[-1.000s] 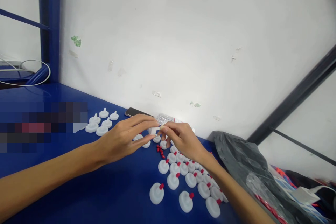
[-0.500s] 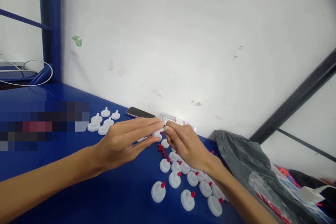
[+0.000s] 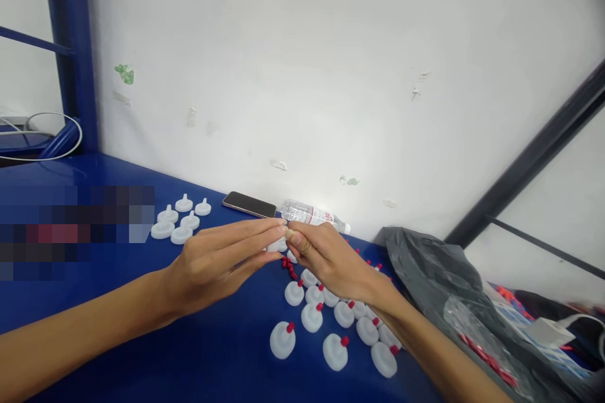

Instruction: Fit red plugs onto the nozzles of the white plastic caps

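Observation:
My left hand point(image 3: 208, 264) and my right hand point(image 3: 326, 258) meet at their fingertips above the blue table point(image 3: 198, 352). The left fingers lie long and close together, with the thumb below them. White plastic point(image 3: 278, 244) shows in the gap between that thumb and the fingers; whether it is held or lies behind is unclear. Thumb and curled fingers of my right hand are pinched together, hiding what is between them. Below stand several white round caps with red-tipped spouts point(image 3: 282, 341). Small loose red tips point(image 3: 288, 267) lie beside the right hand.
White caps with bare spouts point(image 3: 184, 203) stand in a group at left. A phone point(image 3: 249, 204) and a clear bottle point(image 3: 312, 214) lie along the white wall. At right are a dark grey plastic bag point(image 3: 425, 277) and a clear bag with red pieces point(image 3: 486, 352).
The view has shifted slightly. My hands are a little lower, with their fingertips drawn closer together, and more of the bottle shows behind them.

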Available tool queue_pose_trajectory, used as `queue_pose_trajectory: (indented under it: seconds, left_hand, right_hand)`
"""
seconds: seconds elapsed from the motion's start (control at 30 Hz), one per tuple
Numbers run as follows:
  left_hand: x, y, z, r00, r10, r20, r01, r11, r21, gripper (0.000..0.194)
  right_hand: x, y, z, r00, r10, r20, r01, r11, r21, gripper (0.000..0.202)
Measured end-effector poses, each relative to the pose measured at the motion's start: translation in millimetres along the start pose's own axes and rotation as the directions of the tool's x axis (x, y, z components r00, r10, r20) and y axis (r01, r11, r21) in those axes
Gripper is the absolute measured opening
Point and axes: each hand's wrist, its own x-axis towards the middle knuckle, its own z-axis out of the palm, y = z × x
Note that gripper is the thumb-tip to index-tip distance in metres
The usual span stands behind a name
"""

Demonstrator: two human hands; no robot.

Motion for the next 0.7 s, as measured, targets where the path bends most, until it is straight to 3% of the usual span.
queue_pose_trajectory:
  seconds: [0.17,0.43,0.63,0.7]
  left_hand:
    - [-3,-3,1.2,1.000,0.013,0.020,-0.013,0.999,-0.038,0.061]
    - [-5,-2,4.8,0.978,-0.198,0.060,0.205,0.969,-0.139,0.054]
    - [-2,-9,6.8,0.963,-0.243,0.119,0.256,0.961,-0.106,0.042]
    - [1,-16,9.3,0.953,-0.254,0.166,0.269,0.960,-0.074,0.035]
  right_hand:
    - [0,5,1,0.999,-0.029,0.041,0.034,0.989,-0.144,0.038]
    - [-2,-4,3,0.999,0.029,0.016,-0.023,0.959,-0.284,0.021]
    - [3,-2,3,0.994,0.107,-0.011,-0.104,0.923,-0.370,0.012]
    - [4,3,1,0.993,0.114,-0.019,-0.112,0.915,-0.388,0.018]
